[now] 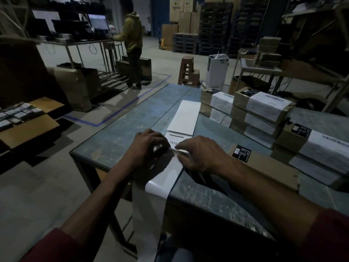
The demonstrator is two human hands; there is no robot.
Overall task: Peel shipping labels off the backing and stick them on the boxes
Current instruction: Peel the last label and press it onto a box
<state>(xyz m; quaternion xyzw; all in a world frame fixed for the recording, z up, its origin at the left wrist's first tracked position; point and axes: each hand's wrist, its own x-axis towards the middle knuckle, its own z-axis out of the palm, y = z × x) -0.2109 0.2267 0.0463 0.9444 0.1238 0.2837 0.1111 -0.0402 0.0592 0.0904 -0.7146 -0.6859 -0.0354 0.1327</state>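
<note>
Curling over the label strip (pixel 170 173) at centre frame, the left hand (pixel 149 146) is pinning it, while the right hand (pixel 198 154) is pinching a label edge (pixel 181 151). Thin glossy paper is trailing off the scuffed metal table (pixel 117 137); a skewed pull is likely risking a tear or crease. Matte cardboard boxes (pixel 264 110), already labelled, are stacking up at right.

single head view, looking forward and down, close over table (pixel 120 137), dim background perhaps a warehouse

Dim, bluish scene; dark vignetted corners; wide-angle edge bending; background soft, grainy.
</note>
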